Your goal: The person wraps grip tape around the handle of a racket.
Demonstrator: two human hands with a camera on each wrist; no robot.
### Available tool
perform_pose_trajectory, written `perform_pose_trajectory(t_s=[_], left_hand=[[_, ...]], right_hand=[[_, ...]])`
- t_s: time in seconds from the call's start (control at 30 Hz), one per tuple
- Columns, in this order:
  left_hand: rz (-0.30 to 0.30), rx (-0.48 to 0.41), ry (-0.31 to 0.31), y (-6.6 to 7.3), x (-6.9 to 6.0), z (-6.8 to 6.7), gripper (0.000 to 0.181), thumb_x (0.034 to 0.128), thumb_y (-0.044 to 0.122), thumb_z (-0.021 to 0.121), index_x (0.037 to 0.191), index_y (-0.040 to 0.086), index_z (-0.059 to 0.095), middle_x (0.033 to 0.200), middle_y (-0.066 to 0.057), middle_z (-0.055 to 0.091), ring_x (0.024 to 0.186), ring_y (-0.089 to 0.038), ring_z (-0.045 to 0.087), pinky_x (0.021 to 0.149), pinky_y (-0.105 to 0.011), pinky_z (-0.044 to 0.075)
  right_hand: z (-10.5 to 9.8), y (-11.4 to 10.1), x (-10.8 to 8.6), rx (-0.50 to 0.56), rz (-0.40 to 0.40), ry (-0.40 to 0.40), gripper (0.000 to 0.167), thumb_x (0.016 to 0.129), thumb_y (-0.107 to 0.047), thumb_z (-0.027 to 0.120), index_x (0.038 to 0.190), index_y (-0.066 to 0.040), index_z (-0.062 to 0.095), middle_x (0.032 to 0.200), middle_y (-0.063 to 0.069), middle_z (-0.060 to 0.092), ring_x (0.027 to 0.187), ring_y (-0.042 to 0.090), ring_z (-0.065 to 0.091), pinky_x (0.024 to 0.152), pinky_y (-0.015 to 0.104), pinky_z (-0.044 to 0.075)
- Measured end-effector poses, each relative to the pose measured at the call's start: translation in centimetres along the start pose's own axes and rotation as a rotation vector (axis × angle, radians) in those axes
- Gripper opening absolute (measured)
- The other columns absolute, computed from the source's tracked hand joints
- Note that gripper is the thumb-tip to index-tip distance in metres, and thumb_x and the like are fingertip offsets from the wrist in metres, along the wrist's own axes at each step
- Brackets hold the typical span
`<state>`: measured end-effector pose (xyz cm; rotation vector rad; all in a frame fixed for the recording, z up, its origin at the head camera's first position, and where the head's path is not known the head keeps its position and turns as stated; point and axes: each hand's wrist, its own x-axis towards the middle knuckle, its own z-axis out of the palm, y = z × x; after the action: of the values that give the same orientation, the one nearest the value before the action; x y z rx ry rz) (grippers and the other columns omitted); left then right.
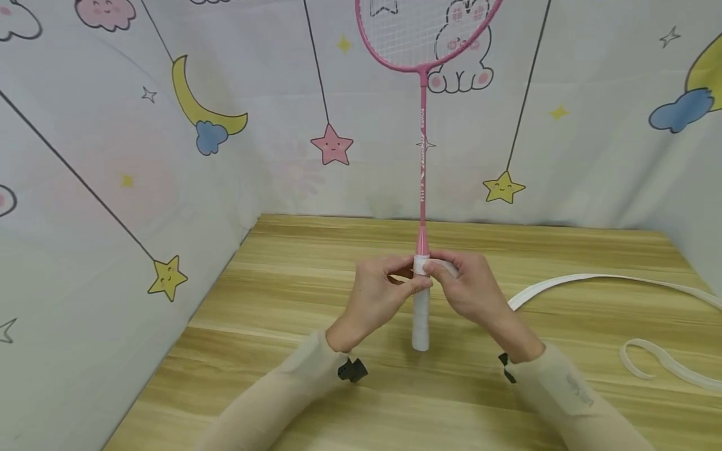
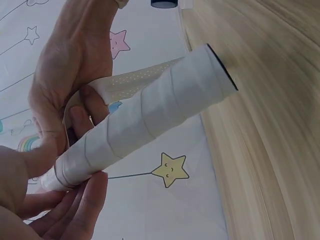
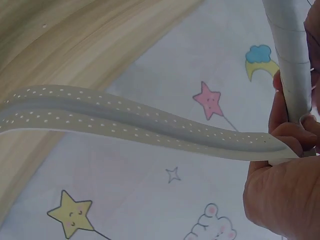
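Observation:
A pink badminton racket (image 1: 423,169) stands nearly upright over the table, its head running out of the top of the head view. White overgrip tape wraps its handle (image 2: 145,112) in slanting turns. My left hand (image 1: 375,291) grips the upper handle between thumb and fingers. On the other side, my right hand (image 1: 470,285) pinches the overgrip tape (image 3: 150,122) against the top of the handle, just below the pink cone. From there the perforated strip trails away. Some fingertips are hidden behind the handle.
Over the right of the wooden table (image 1: 293,275), the tape's loose length (image 1: 592,276) arches up and leaves the frame. A curled strip end (image 1: 640,360) lies nearer the front. Printed cloth walls (image 1: 271,125) stand behind and at both sides.

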<state>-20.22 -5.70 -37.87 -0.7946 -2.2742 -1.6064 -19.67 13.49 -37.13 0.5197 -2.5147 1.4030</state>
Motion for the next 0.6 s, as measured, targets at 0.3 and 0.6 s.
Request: perform_pose_trajectory(t_s=[0.3,0.6], left_hand=[[-0.114,-0.079,0.021,-0.5,0.1,-0.3,0.029,0.0918,0.005,0.087,0.119,-0.002,0.082,0.106,-0.021,0.084,0.090,-0.029,0.082,0.079,-0.025,0.065],[-0.158,-0.232,-0.084,-0.3,0.2,-1.0,0.033,0.0970,-0.001,0.079,0.129,-0.007,0.076,0.121,-0.028,0.079,0.108,-0.035,0.081,0.088,-0.031,0.067]], right_hand=[[-0.9,-1.2,0.1,-0.135,-0.006,-0.044,0.024,0.105,-0.018,0.074,0.123,-0.005,0.083,0.111,0.013,0.085,0.081,0.019,0.063,0.071,0.027,0.049],[-2.5,-1.1,0.4,-0.038,0.009,-0.122,0.016,0.105,-0.008,0.072,0.114,-0.002,0.084,0.103,0.013,0.085,0.090,0.020,0.078,0.076,0.026,0.059]])
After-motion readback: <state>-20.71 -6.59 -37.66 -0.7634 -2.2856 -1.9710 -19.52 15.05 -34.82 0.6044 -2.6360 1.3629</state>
